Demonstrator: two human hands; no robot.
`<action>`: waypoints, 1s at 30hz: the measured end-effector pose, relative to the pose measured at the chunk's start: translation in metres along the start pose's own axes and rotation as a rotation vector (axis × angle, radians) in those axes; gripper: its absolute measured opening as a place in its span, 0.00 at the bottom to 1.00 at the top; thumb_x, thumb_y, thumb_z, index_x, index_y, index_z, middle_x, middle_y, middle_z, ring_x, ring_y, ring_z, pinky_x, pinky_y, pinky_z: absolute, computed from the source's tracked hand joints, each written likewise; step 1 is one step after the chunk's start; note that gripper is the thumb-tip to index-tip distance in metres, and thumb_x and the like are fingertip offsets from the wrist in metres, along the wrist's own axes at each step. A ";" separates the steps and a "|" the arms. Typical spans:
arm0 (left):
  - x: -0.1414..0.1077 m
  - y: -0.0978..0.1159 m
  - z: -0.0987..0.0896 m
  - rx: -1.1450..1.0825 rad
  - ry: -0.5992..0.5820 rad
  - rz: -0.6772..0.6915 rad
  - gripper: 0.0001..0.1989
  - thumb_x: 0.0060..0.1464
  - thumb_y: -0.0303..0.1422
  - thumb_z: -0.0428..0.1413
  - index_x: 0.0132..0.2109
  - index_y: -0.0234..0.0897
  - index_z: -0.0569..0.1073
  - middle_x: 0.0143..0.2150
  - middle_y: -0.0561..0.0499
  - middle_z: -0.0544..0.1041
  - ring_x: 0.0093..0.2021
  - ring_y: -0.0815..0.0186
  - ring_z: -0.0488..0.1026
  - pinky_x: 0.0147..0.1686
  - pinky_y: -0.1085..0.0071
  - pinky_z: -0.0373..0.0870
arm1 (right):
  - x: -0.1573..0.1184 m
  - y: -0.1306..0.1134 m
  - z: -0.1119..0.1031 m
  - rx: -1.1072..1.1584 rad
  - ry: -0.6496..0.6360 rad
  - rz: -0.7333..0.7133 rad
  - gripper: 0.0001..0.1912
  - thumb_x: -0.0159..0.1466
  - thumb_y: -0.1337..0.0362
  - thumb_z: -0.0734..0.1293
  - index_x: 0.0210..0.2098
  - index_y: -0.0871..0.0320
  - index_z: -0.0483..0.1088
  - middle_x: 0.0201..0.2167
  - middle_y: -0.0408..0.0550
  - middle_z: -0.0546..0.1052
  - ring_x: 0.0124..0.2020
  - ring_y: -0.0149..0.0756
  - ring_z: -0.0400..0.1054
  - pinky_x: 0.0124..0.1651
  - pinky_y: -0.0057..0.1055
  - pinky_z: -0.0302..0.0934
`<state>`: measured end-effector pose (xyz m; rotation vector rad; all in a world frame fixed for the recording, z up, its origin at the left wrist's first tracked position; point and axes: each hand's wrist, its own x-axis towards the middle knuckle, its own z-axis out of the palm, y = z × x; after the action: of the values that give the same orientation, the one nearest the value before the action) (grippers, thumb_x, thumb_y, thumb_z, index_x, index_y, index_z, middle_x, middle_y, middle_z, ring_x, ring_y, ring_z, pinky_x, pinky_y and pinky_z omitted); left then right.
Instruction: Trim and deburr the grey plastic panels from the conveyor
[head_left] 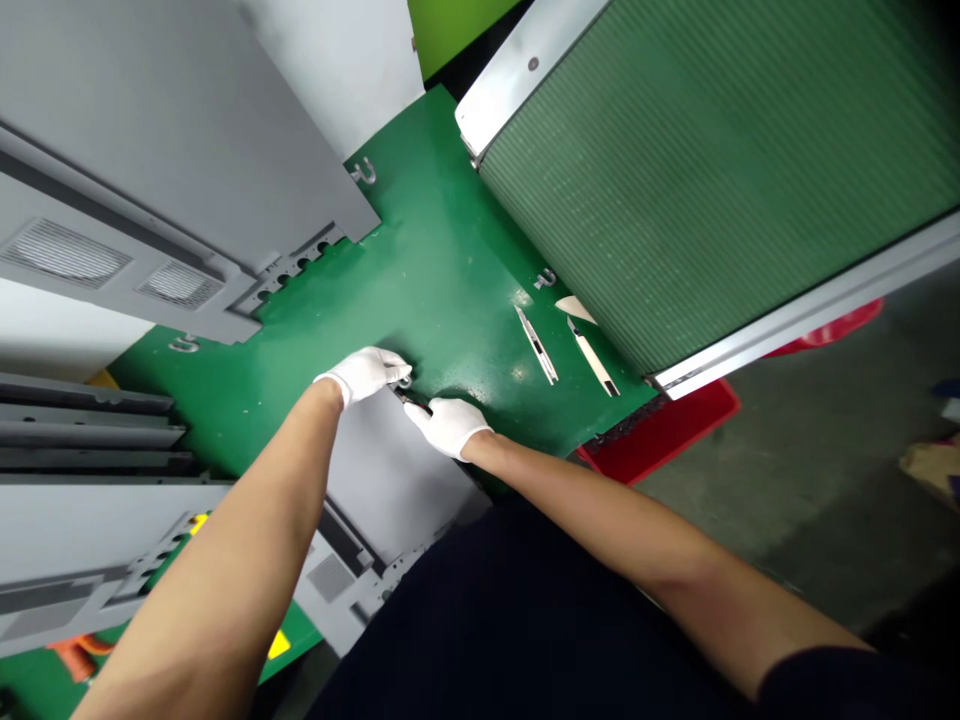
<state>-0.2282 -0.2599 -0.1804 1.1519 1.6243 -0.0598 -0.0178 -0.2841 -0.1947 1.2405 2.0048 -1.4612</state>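
Note:
My left hand [367, 374], in a white glove, is closed at the far end of a grey plastic panel [401, 465], its fingers pressed together on the edge. A small metal hook [405, 381] shows just beside its fingertips. My right hand [452, 427], gloved too, is closed round a small dark-handled hand tool [417, 403]. That tool's tip points at the panel's far corner; its exact kind is too small to tell. The panel lies between my body and both hands, its near end hidden by my dark shirt.
Two utility knives [536, 345] [592, 360] lie on the green tabletop [450, 270]. A ribbed green conveyor belt [720, 170] rises at the right above a red bin [660, 440]. Large grey panels [187, 120] stand at the left, with more stacked panels [82, 430] below them.

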 end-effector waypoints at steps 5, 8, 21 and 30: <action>-0.001 -0.001 -0.001 -0.013 -0.004 0.000 0.30 0.51 0.59 0.57 0.39 0.34 0.80 0.38 0.45 0.83 0.36 0.63 0.75 0.40 0.65 0.70 | -0.001 -0.004 -0.001 -0.031 0.016 -0.005 0.45 0.66 0.32 0.43 0.45 0.60 0.75 0.43 0.62 0.80 0.46 0.52 0.74 0.47 0.42 0.64; -0.002 -0.001 -0.001 -0.028 -0.002 -0.011 0.30 0.50 0.59 0.57 0.38 0.34 0.80 0.38 0.45 0.83 0.36 0.62 0.75 0.41 0.65 0.70 | -0.001 -0.007 -0.001 -0.051 0.031 -0.015 0.42 0.67 0.35 0.43 0.44 0.60 0.75 0.43 0.62 0.80 0.45 0.51 0.75 0.46 0.41 0.64; 0.002 -0.015 0.000 -0.063 0.020 -0.019 0.21 0.54 0.51 0.58 0.38 0.35 0.80 0.37 0.47 0.83 0.35 0.62 0.75 0.40 0.66 0.69 | 0.007 -0.016 -0.004 -0.144 0.000 -0.053 0.41 0.70 0.40 0.43 0.42 0.63 0.76 0.39 0.66 0.80 0.43 0.53 0.76 0.46 0.44 0.65; 0.006 -0.023 0.000 -0.106 0.022 -0.012 0.25 0.52 0.53 0.60 0.38 0.32 0.80 0.37 0.45 0.83 0.36 0.62 0.74 0.39 0.65 0.69 | 0.012 -0.012 -0.001 -0.063 0.001 -0.019 0.42 0.68 0.37 0.44 0.45 0.61 0.76 0.42 0.63 0.81 0.45 0.54 0.76 0.46 0.45 0.67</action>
<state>-0.2438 -0.2681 -0.1960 1.0652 1.6339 0.0311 -0.0341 -0.2787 -0.1959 1.1990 2.0526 -1.3949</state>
